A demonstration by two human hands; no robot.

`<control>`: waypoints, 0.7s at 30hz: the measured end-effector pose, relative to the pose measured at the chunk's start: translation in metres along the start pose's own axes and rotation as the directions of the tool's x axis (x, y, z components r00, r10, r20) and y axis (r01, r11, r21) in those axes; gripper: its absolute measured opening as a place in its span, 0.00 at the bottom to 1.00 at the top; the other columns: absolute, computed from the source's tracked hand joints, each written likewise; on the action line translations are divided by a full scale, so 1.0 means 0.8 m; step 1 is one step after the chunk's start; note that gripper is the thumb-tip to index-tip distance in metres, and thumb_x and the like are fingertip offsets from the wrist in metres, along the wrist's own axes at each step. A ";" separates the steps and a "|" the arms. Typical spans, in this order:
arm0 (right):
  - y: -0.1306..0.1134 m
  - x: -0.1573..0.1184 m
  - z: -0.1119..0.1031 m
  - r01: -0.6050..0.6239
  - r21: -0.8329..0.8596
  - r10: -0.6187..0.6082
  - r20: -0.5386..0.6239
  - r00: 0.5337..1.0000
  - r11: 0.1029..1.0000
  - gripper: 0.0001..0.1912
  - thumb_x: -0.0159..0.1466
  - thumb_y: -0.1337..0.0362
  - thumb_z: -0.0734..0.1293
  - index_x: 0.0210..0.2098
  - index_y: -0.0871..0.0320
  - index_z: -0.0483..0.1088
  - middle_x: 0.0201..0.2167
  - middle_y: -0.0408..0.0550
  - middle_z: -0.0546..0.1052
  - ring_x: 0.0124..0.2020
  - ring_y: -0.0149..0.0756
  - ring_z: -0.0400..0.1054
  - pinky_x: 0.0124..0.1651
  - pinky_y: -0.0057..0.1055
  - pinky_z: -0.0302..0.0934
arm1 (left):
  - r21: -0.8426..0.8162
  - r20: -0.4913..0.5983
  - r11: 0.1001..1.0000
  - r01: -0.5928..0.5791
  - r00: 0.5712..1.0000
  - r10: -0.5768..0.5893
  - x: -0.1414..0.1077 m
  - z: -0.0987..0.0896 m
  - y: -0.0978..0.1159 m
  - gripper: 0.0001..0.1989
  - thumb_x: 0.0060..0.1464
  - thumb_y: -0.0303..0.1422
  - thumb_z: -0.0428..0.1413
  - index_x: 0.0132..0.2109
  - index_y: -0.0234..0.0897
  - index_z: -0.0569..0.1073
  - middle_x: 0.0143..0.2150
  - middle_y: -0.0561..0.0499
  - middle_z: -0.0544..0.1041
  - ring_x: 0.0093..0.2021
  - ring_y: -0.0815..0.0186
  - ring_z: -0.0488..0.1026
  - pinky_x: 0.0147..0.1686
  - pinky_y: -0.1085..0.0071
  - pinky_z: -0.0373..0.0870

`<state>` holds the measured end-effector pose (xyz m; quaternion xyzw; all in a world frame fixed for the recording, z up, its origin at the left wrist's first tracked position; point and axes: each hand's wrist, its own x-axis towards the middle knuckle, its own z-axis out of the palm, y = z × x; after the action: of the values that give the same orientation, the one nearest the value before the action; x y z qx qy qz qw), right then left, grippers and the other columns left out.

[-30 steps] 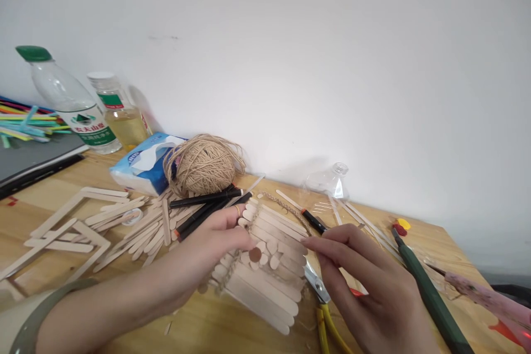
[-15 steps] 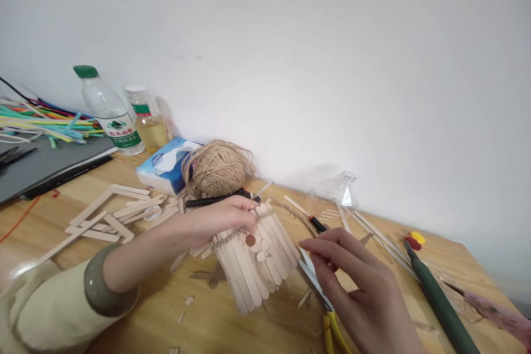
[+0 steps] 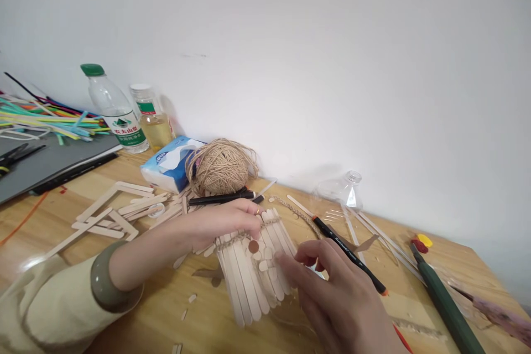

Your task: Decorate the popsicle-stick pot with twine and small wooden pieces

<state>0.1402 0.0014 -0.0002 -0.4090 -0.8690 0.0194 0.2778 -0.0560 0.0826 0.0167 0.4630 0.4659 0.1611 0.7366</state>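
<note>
A panel of pale craft sticks (image 3: pixel 244 282) is tilted above the table, its sticks lashed side by side with twine. On its face are a small brown disc (image 3: pixel 253 246) and several short, round-ended wooden pieces (image 3: pixel 266 260). My left hand (image 3: pixel 232 221) grips the panel's upper edge, with the thumb hidden. From the right, my right hand (image 3: pixel 336 287) has bent fingers at the panel's right edge, one fingertip on its face beside the short pieces. Whether anything small is between those fingers is hidden. Scissors beneath the right hand are almost wholly covered.
Loose craft sticks (image 3: pixel 99 224) lie left, a twine ball (image 3: pixel 224 168) and tissue pack (image 3: pixel 170 163) behind. Bottles (image 3: pixel 124 127) stand farther back. A black marker (image 3: pixel 348 251), cut clear bottle top (image 3: pixel 350 191) and green-handled tool (image 3: pixel 446 298) lie right.
My right hand has moved left onto the panel's right edge, covering the yellow-handled scissors. More of the black marker shows. My left hand keeps its hold; the view has shifted slightly.
</note>
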 end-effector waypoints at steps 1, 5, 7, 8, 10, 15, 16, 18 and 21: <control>0.000 0.000 0.000 0.002 -0.008 -0.002 -0.001 1.000 1.000 0.19 0.60 0.76 0.55 0.46 0.56 0.69 0.34 0.50 0.67 0.32 0.36 0.62 0.28 0.29 0.58 | 0.006 0.002 1.000 -0.004 1.000 0.004 0.000 0.000 0.000 0.13 0.35 0.25 0.54 0.34 0.34 0.72 0.27 0.54 0.74 0.25 0.69 0.68 0.28 0.74 0.64; -0.001 -0.001 0.000 0.004 -0.029 -0.005 -0.005 1.000 1.000 0.19 0.60 0.75 0.55 0.45 0.56 0.69 0.33 0.49 0.68 0.32 0.35 0.63 0.29 0.29 0.59 | 0.041 0.018 0.999 -0.032 0.999 0.031 -0.001 -0.002 -0.003 0.11 0.36 0.26 0.54 0.33 0.35 0.71 0.28 0.53 0.74 0.26 0.68 0.68 0.29 0.73 0.63; -0.002 -0.001 0.000 0.011 -0.049 -0.011 -0.007 1.000 0.999 0.18 0.61 0.75 0.55 0.45 0.56 0.69 0.33 0.49 0.69 0.32 0.36 0.64 0.28 0.29 0.59 | 0.046 0.015 0.998 -0.040 0.999 0.039 -0.001 -0.002 -0.004 0.09 0.36 0.26 0.54 0.30 0.36 0.70 0.28 0.53 0.74 0.26 0.68 0.68 0.28 0.73 0.63; -0.002 -0.001 0.001 0.018 -0.060 -0.019 -0.012 1.000 0.998 0.17 0.62 0.74 0.55 0.44 0.57 0.69 0.33 0.49 0.69 0.32 0.36 0.64 0.28 0.30 0.60 | 0.044 0.014 0.998 -0.040 0.999 0.040 -0.001 -0.002 -0.004 0.08 0.35 0.26 0.54 0.29 0.36 0.70 0.27 0.53 0.73 0.26 0.68 0.68 0.28 0.73 0.63; -0.003 -0.001 0.002 0.033 -0.086 -0.035 -0.022 0.999 0.996 0.16 0.63 0.73 0.55 0.44 0.57 0.69 0.32 0.49 0.69 0.32 0.37 0.65 0.28 0.31 0.61 | 0.038 0.015 0.999 -0.031 0.999 0.030 -0.002 -0.002 -0.003 0.08 0.35 0.25 0.54 0.29 0.36 0.70 0.27 0.54 0.73 0.26 0.69 0.67 0.27 0.73 0.62; -0.003 -0.003 0.002 0.059 -0.078 -0.062 -0.037 0.997 0.995 0.14 0.64 0.74 0.56 0.45 0.61 0.68 0.32 0.50 0.70 0.32 0.37 0.65 0.30 0.32 0.62 | 0.023 0.009 1.000 -0.007 1.000 0.007 -0.002 -0.002 -0.002 0.10 0.34 0.26 0.54 0.31 0.36 0.70 0.26 0.54 0.72 0.25 0.69 0.67 0.26 0.73 0.61; -0.003 -0.003 0.001 0.045 -0.059 -0.048 -0.036 0.998 0.997 0.13 0.64 0.74 0.57 0.45 0.61 0.68 0.33 0.51 0.69 0.33 0.37 0.65 0.31 0.32 0.62 | 0.022 0.009 1.000 -0.012 1.000 0.011 -0.002 -0.002 -0.002 0.10 0.34 0.26 0.54 0.31 0.36 0.70 0.26 0.54 0.72 0.25 0.69 0.67 0.26 0.74 0.61; -0.001 -0.003 0.000 0.011 -0.002 -0.011 -0.032 0.999 1.000 0.11 0.64 0.73 0.59 0.43 0.60 0.69 0.33 0.50 0.68 0.32 0.35 0.65 0.31 0.30 0.62 | 0.027 0.009 0.999 -0.019 1.000 0.019 -0.002 -0.002 -0.003 0.09 0.35 0.26 0.54 0.30 0.36 0.69 0.26 0.54 0.72 0.26 0.69 0.67 0.27 0.74 0.61; 0.002 -0.001 0.000 -0.051 0.129 0.054 -0.021 0.998 0.990 0.10 0.63 0.74 0.61 0.41 0.58 0.69 0.32 0.47 0.67 0.30 0.31 0.64 0.30 0.26 0.62 | 0.048 0.015 0.998 -0.027 1.000 0.026 -0.002 -0.001 -0.003 0.08 0.35 0.25 0.53 0.29 0.36 0.70 0.26 0.54 0.72 0.26 0.69 0.66 0.28 0.73 0.62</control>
<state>0.1414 0.0018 -0.0012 -0.4131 -0.8515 0.0774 0.3135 -0.0584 0.0807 0.0156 0.4879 0.4581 0.1563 0.7264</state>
